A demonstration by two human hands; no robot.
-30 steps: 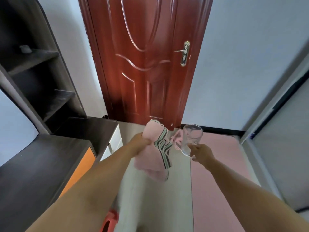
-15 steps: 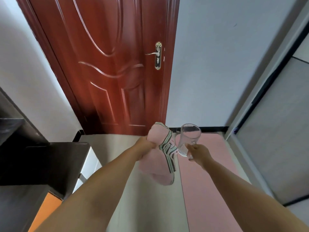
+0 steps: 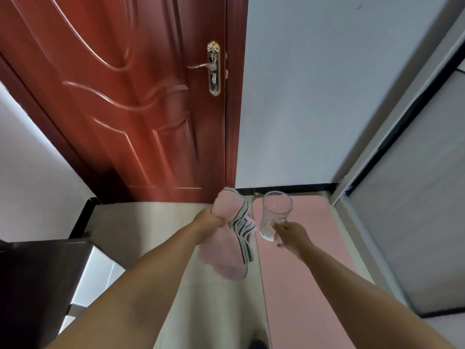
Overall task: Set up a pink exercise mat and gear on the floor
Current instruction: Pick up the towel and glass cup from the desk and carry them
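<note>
Head view, left hand [image 3: 208, 220] fingers bunching pink towel [image 3: 226, 238], right hand [image 3: 289, 231] fingers pinching glass [image 3: 275, 212], mat [image 3: 302, 273] cut off below.

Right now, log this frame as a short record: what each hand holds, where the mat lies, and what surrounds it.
left hand: grips a bunched pink towel with striped edging, which hangs above the floor
right hand: holds a clear glass mug upright near its base; looks empty
pink mat: lies flat on the floor, its far end near the wall
door: red-brown, closed, ahead and to the left
cabinet: dark, at lower left
gear placed on mat: none visible yet
</note>
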